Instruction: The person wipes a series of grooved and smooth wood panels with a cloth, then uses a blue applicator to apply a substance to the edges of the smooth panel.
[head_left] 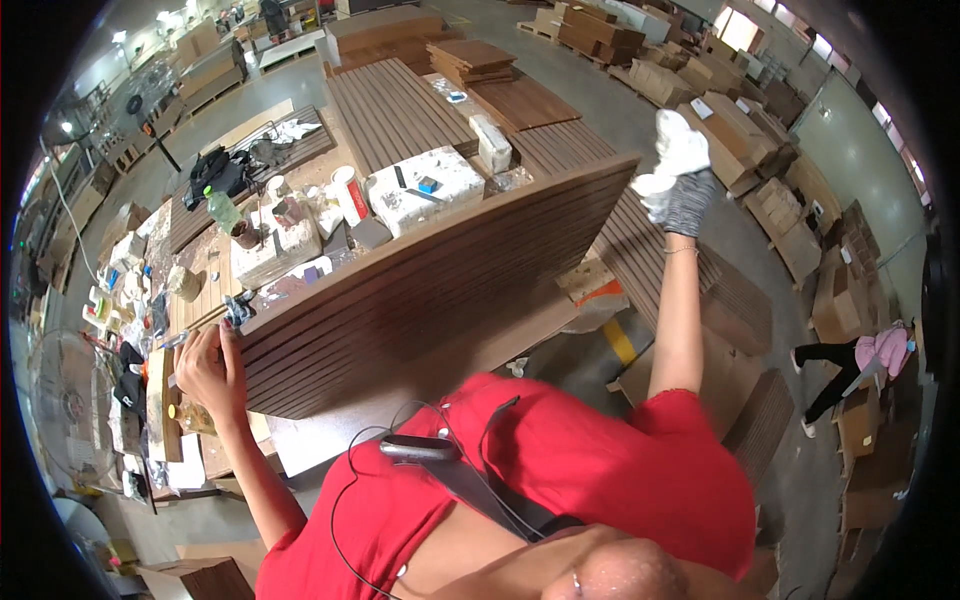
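A large brown slatted panel (pixel 430 290) stands tilted in front of me, its long upper edge rising to the right. My bare left hand (pixel 212 370) is closed at the panel's left end, fingers curled by its edge. A small silvery item (pixel 175 341) shows by those fingers; I cannot tell whether the hand holds it. My right hand (pixel 680 175), in a white and grey glove, is raised beside the panel's upper right corner. Its thumb is spread from the other fingers, close to the corner; contact is unclear.
Behind the panel, a worktable carries white blocks (pixel 425 188), a green bottle (pixel 222 210), a red-and-white container (pixel 350 195) and more slatted panels (pixel 400 115). A fan (pixel 70 400) stands left. Stacked cartons (pixel 735 145) line the right, where a person in pink (pixel 880 350) stands.
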